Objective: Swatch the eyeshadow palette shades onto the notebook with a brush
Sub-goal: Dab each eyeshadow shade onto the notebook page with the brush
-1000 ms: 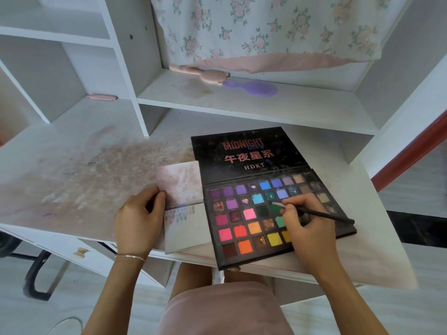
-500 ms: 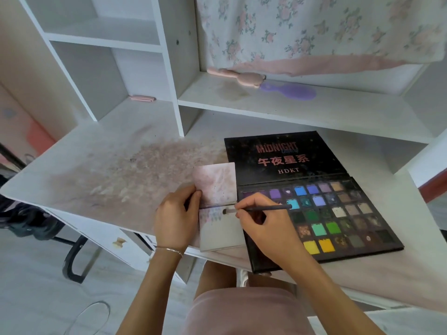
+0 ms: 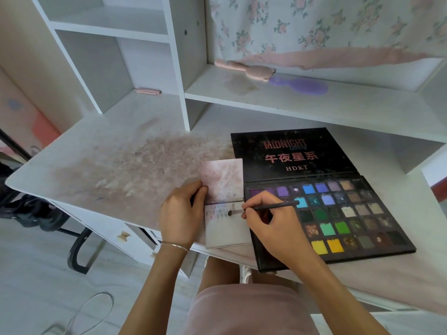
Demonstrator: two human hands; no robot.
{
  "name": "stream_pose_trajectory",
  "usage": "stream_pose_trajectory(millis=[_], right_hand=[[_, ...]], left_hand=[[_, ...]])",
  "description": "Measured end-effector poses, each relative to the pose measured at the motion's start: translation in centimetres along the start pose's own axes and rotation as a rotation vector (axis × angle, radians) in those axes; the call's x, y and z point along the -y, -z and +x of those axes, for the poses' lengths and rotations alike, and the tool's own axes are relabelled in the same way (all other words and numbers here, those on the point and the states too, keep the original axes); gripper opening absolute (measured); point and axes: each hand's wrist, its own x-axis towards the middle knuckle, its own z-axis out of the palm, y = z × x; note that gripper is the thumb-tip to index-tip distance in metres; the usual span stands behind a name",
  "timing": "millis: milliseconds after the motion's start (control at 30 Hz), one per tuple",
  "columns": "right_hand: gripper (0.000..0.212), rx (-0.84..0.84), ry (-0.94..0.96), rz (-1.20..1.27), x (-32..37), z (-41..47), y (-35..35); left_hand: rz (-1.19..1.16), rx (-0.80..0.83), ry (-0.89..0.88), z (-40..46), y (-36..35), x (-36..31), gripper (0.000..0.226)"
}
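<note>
Two hands at work over white desk (image 3: 101,151), edge-on to seated wearer.

Item, notebook (image 3: 225,204): small, open flat just left of palette, touching or nearly touching its edge. Upper page smudged pink; lower page streaked with faint swatches along its top, mostly bare below.

Item, eyeshadow palette (image 3: 333,213): black, open, lid laid back with "MIDNIGHT" and "HDKT" printed on it. Pans in rows: purples and blues at top, greens mid, yellows nearest.

Item, brush (image 3: 263,208): thin dark handle, lying almost level, bristle end on lower page just under the fold, tail end over a blue pan.

Left hand (image 3: 181,213): resting on notebook's left margin, thumb and fingertips pinching the fold edge, pinning pages flat. Thin bracelet at wrist.

Right hand (image 3: 273,221): fingers curled round brush near ferrule, pencil fashion, heel over palette's left columns.

Step in hand, judged: laying a stroke beside existing swatches. For a clean mark: short pulls in one direction, light pressure, stroke kept apart from neighbouring streaks, left hand holding firm so paper does not creep. Wrist best lifted clear of pans to avoid smearing powder.

Also present: pink hairbrush (image 3: 244,68) and purple hairbrush (image 3: 300,85) on shelf; floral cloth (image 3: 314,27) hanging behind.
</note>
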Motion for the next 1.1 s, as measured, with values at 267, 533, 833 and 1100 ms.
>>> stream_pose_trajectory(millis=[267, 533, 833, 1100], right_hand=[[0.022, 0.014, -0.004, -0.043, 0.06, -0.05, 0.01], [0.025, 0.006, 0.007, -0.066, 0.19, -0.02, -0.09], [0.021, 0.018, -0.004, -0.074, -0.09, 0.09, -0.11], [0.021, 0.023, 0.003, -0.078, -0.13, 0.12, -0.11]], left_hand=[[-0.011, 0.001, 0.007, -0.04, 0.00, -0.03, 0.012], [-0.005, -0.008, 0.009, -0.05, -0.01, -0.06, 0.013], [-0.007, 0.000, 0.012, -0.11, -0.04, 0.03, 0.013], [-0.002, -0.002, 0.009, -0.10, -0.01, -0.08, 0.013]])
